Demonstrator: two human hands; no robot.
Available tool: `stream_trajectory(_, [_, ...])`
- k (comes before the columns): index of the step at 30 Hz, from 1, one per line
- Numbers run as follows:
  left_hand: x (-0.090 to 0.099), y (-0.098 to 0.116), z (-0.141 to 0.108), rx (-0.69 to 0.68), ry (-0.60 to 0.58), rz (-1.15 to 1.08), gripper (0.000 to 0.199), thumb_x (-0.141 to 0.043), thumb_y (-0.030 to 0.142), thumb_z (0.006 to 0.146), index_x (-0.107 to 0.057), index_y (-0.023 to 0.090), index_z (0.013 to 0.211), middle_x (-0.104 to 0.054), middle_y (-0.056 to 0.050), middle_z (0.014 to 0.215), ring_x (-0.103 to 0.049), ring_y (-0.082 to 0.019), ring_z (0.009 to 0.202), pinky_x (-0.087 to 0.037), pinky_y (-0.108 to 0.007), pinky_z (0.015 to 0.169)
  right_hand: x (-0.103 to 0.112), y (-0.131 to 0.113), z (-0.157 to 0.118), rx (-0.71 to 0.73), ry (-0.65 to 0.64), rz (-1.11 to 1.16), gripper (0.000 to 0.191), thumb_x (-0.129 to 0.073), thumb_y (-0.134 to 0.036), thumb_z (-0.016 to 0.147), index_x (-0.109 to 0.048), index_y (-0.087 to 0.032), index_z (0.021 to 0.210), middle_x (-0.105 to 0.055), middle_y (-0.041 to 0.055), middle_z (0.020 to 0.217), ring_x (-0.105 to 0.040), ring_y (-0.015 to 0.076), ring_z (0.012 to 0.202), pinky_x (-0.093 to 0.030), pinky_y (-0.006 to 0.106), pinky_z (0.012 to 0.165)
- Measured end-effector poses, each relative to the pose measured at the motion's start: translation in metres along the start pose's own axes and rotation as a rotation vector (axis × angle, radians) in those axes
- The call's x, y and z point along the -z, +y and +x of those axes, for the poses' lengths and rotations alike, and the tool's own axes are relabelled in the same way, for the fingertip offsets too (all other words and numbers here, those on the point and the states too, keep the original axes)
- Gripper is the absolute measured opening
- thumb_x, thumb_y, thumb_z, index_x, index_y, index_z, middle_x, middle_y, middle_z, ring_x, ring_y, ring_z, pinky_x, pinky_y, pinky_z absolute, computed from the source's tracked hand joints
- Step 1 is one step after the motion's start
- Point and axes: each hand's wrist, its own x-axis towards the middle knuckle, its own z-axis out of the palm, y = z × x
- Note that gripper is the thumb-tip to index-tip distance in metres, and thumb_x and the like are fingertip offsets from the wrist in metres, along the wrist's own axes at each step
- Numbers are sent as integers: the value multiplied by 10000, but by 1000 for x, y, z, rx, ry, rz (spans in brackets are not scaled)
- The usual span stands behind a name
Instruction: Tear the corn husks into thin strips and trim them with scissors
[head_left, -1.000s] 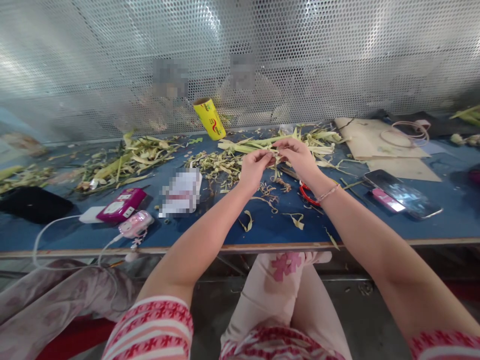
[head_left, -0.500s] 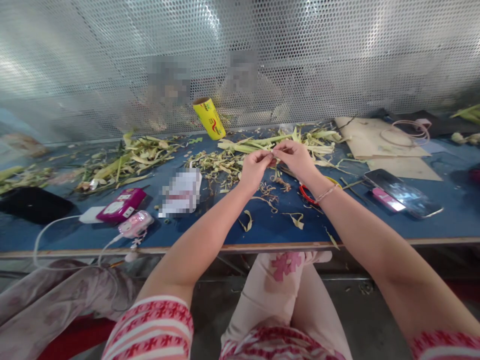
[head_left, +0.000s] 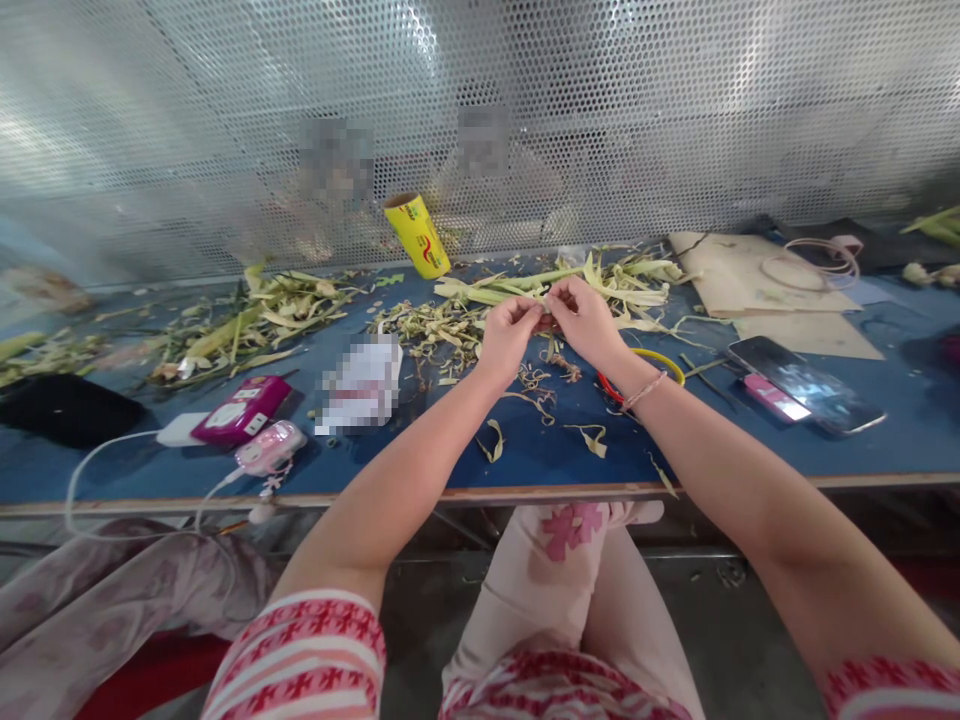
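My left hand and my right hand meet over the blue table, fingertips nearly touching. Both are pinched on a small pale piece between them, too small to make out. Pale green husk strips lie just behind my fingers. Shredded dry bits are spread to the left of my hands. A red and yellow ring-shaped object rests by my right wrist, partly hidden under it.
A yellow tube leans at the perforated metal panel. Phone and brown sheets lie right. Purple box, pink device, black item and another husk pile lie left. A neighbouring person's legs show lower left.
My right hand and wrist have shifted slightly left, uncovering more of the yellow part of the ring. Both hands stay pinched together; the things on the table have not moved.
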Motion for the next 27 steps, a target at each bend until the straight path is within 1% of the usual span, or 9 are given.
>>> stream_trajectory(4, [0,0,-1,-1,-23,31,126,-586,149,826,-596,184,705,-643,6,644,-647,-104,688,-555,-273,775,1,1,-3,166,45,-214,49,-510,-225,883,-536,-231,842,-562,35,777,-540,189,781,-472,362,784])
stream_trajectory(6, [0,-1,-1,-7,-31,34,110,-596,163,825,-602,183,716,-649,1,652,-648,-106,698,-556,-271,778,2,3,-4,200,42,-250,67,-490,-246,902,-550,-237,873,-559,45,783,-540,207,815,-469,380,804])
stream_trajectory(9, [0,-2,-1,-13,-25,23,87,-619,170,809,-603,178,724,-646,3,666,-633,-99,684,-554,-263,760,2,4,-3,208,29,-259,69,-479,-234,901,-544,-240,881,-554,42,780,-539,208,814,-464,377,798])
stream_trajectory(14, [-1,0,-2,24,-4,-9,106,-602,178,813,-560,181,716,-608,15,659,-615,-96,666,-552,-262,735,4,0,-1,162,22,-228,76,-473,-173,873,-496,-229,826,-546,21,754,-527,172,751,-451,328,755])
stream_trajectory(17, [1,-1,-1,17,18,-31,95,-597,192,824,-541,195,746,-599,16,687,-621,-108,675,-551,-296,755,5,-2,-1,135,9,-202,83,-482,-193,880,-474,-229,806,-536,10,742,-522,159,742,-440,312,742])
stream_trajectory(20, [4,-3,2,13,44,-35,67,-622,199,819,-557,211,807,-615,11,719,-630,-121,680,-549,-328,760,4,-1,0,86,-18,-137,99,-496,-223,885,-458,-228,794,-521,-3,724,-519,152,723,-432,306,720])
stream_trajectory(23, [6,-3,4,16,58,3,62,-657,222,808,-597,213,812,-637,7,719,-628,-125,678,-549,-320,734,4,2,3,-5,-63,-14,120,-521,-261,886,-456,-231,790,-476,-29,664,-496,134,639,-417,291,646])
stream_trajectory(27, [7,-1,4,-26,51,75,95,-705,281,785,-641,210,780,-651,7,707,-619,-125,680,-535,-289,681,4,1,5,-140,-153,253,175,-580,-290,862,-456,-228,756,-421,-60,579,-423,101,509,-385,265,542])
